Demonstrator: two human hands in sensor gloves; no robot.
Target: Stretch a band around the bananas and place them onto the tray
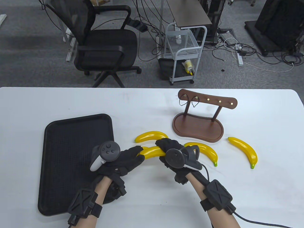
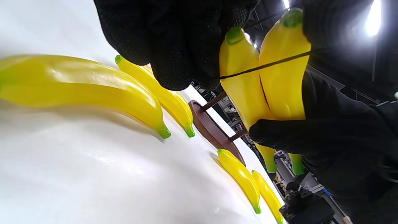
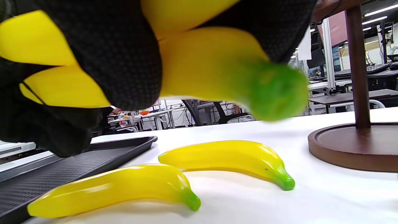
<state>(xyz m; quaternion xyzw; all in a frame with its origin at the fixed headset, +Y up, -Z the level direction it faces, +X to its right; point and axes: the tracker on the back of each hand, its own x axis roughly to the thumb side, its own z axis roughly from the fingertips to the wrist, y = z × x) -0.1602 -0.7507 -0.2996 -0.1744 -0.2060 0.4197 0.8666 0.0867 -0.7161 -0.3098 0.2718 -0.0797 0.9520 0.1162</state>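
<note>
Two yellow bananas (image 2: 279, 87) are pressed side by side just above the table, right of the black tray (image 1: 71, 133). My right hand (image 1: 163, 147) grips them around the middle. A thin black band (image 2: 267, 64) is stretched across both near their green tips. My left hand (image 1: 139, 154) pinches the band at the pair's left end. In the table view the pair (image 1: 153, 152) looks like one banana between the hands. The right wrist view shows the held bananas (image 3: 205, 62) from below, with my right-hand fingers (image 3: 124, 62) wrapped round them.
Loose bananas lie on the white table: one behind the hands (image 1: 150, 136), two to the right (image 1: 204, 150) (image 1: 244, 150). A brown wooden rack (image 1: 198, 128) with spare bands on its pegs stands at the back right. An office chair and cart stand beyond the table.
</note>
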